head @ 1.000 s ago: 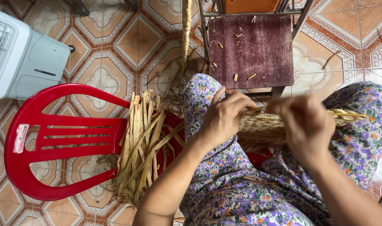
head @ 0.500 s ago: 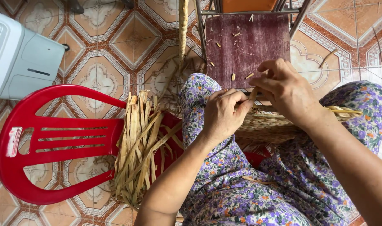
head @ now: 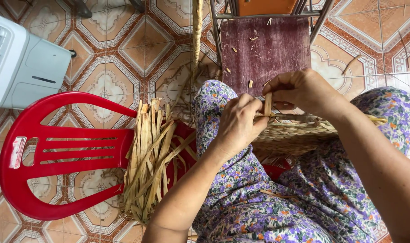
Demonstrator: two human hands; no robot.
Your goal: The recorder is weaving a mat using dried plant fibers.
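Left hand: my left hand point(head: 238, 123) rested on the rim of the woven piece point(head: 295, 135), its fingers curled down and pressed shut on the weave beside the strip.
Right hand: my right hand point(head: 304, 90) came in from above, thumb and forefinger pinched closed on the top of a flat dried strand point(head: 268, 104) that stood upright between the two hands.
Woven piece: it lay across my lap, on my flowered trousers point(head: 259, 202), tan and tightly plaited, its far end running out over my right knee.
How the strand would handle: I judged it light, dry and papery, stiff along its length but quick to crease or split if bent sharply; best held near the tip, flat between finger pads.
How the weave would handle: light, springy, a little rough, not slippery; holding close to the working edge seemed safest.
Spare strands: a loose bundle of dried strips point(head: 151, 157) lay on the seat of the red plastic chair point(head: 56, 157) to my left.
Ahead: a dark red stool point(head: 268, 47) with scraps stood on the tiled floor point(head: 115, 49).
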